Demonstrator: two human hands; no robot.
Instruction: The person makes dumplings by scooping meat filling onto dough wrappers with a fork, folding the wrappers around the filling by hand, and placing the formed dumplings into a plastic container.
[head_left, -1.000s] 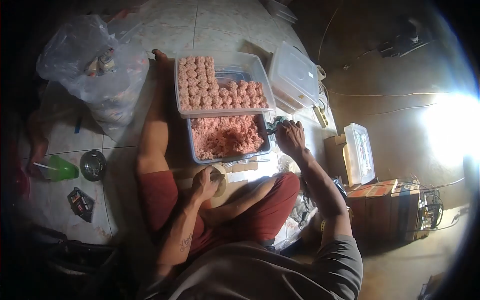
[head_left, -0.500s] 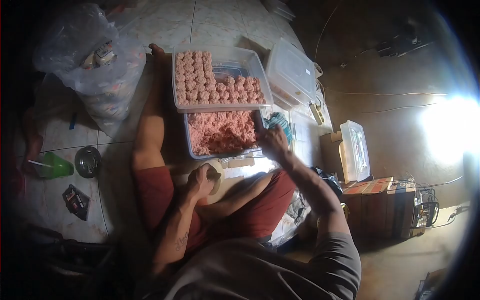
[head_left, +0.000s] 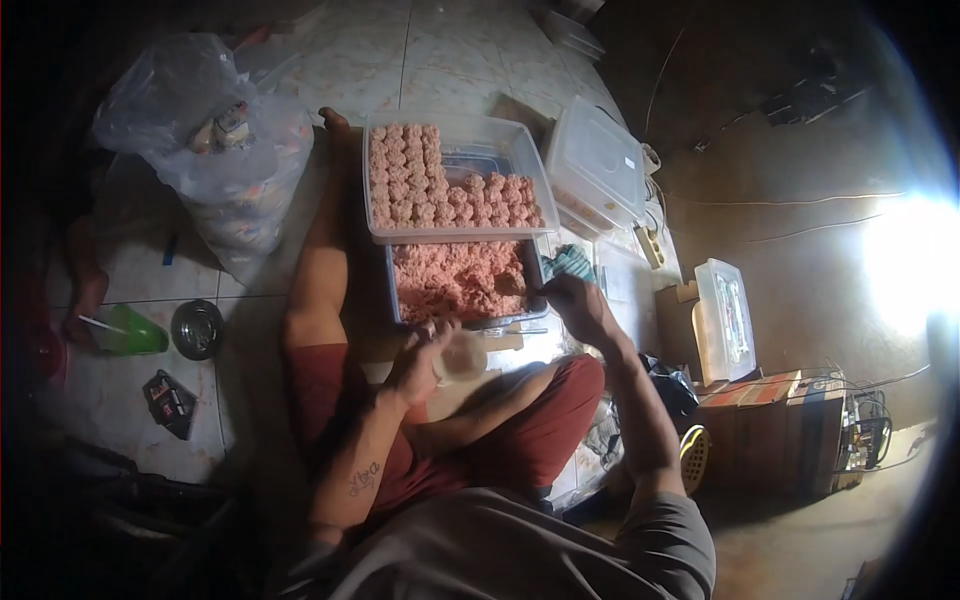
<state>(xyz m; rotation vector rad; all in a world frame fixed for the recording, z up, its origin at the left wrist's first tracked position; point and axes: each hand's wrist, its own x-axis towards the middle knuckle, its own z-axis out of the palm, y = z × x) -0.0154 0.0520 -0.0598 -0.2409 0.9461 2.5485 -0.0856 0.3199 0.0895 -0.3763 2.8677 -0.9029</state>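
A tub of pink minced mixture point(head_left: 460, 277) stands in front of me, its right part hollowed and dark. On its far side rests a clear plastic tub point(head_left: 460, 238) with rows of pink balls point(head_left: 405, 180) along its left and near sides. My left hand point(head_left: 425, 358) is at the near left rim of the mixture tub with its fingers curled. Beside it is a pale round object point(head_left: 462, 357), its kind unclear. My right hand point(head_left: 582, 305) is closed at the tub's right rim; what it grips is hidden. A teal striped cloth point(head_left: 570, 262) lies just beyond it.
Lidded plastic boxes point(head_left: 597, 165) stand at the right of the tubs. A full plastic bag point(head_left: 225, 170), a green cup point(head_left: 138, 332) and a glass ashtray point(head_left: 197, 330) are on the tiled floor at left. Cardboard boxes point(head_left: 765, 425) sit at right. Another person's hand point(head_left: 88, 295) is at far left.
My left hand has moved up toward the tub's near rim, uncovering more of the pale round object. My right hand has shifted slightly right and down. The view has tilted a little.
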